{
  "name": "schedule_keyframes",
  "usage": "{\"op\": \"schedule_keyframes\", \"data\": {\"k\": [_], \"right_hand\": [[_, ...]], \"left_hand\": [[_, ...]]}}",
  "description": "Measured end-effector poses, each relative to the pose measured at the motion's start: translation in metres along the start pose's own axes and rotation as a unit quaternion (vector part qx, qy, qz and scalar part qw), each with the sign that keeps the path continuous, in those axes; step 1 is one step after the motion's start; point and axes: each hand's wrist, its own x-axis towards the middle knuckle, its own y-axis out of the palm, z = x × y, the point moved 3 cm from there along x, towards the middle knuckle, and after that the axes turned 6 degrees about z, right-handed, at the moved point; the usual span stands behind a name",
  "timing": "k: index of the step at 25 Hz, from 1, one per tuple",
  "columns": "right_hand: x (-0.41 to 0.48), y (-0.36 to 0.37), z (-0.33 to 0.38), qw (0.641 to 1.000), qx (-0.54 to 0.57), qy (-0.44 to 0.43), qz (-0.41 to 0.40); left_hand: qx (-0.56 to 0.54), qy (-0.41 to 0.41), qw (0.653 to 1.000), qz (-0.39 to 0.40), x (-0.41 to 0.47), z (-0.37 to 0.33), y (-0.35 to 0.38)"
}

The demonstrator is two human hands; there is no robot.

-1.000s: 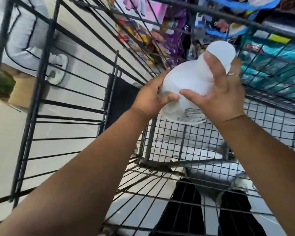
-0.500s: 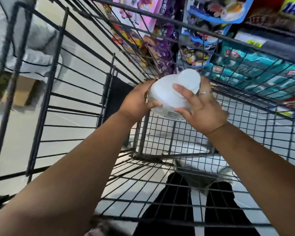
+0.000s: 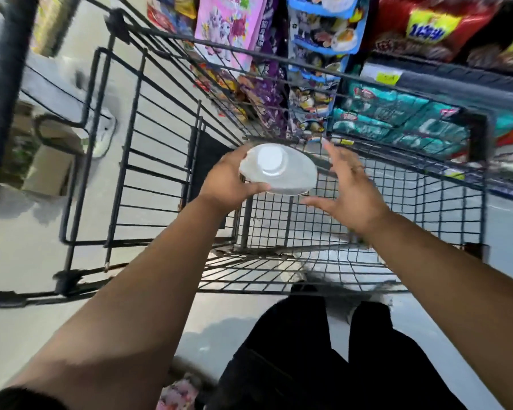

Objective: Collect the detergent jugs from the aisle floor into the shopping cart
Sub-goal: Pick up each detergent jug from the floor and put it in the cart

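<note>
The jug [image 3: 290, 176] hangs in the air inside the cart [image 3: 308, 71], below the top rail and well above the wire floor [image 3: 279, 266], so there is open room under it. It sits toward the far left corner of the basket, near the far wall and the left wall, with a wider stretch of free space on its right side out to the right wall.

It is white plastic, seen from the top, with a round white cap [image 3: 269, 161] facing up and a rounded body spreading out beneath it.

The left hand [image 3: 227, 180] grips the jug's left side, fingers curled round it and the thumb under the near edge. The right hand [image 3: 350, 187] is just beside it, fingers spread and straight, holding nothing; a small gap shows between its thumb and the jug.

The cart's black bars stand close to the stocked shelf [image 3: 397, 119] behind and to the right. On the left, pale floor [image 3: 27, 261] lies open, with a cardboard box [image 3: 46, 173] further off. The person's dark-clad legs [image 3: 302, 350] stand at the near end.
</note>
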Motion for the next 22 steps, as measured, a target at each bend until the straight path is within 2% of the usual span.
{"op": "schedule_keyframes", "data": {"k": [7, 9, 13, 17, 22], "right_hand": [[-0.086, -0.084, 0.000, 0.995, 0.060, 0.054, -0.064], [-0.142, -0.124, -0.017, 0.990, 0.073, 0.049, -0.114], [-0.234, -0.182, -0.051, 0.977, 0.090, 0.088, -0.170], [-0.355, -0.241, -0.095, 0.948, 0.098, 0.130, -0.272], [-0.495, -0.285, -0.162, 0.890, 0.132, 0.209, -0.383]], "left_hand": [[-0.020, 0.077, 0.996, -0.031, -0.078, -0.110, 0.024], [-0.003, 0.137, 0.990, -0.011, -0.106, -0.172, 0.052], [0.019, 0.200, 0.979, 0.034, -0.144, -0.259, 0.104], [0.034, 0.272, 0.958, 0.089, -0.181, -0.358, 0.176], [0.087, 0.372, 0.910, 0.160, -0.231, -0.480, 0.283]]}}
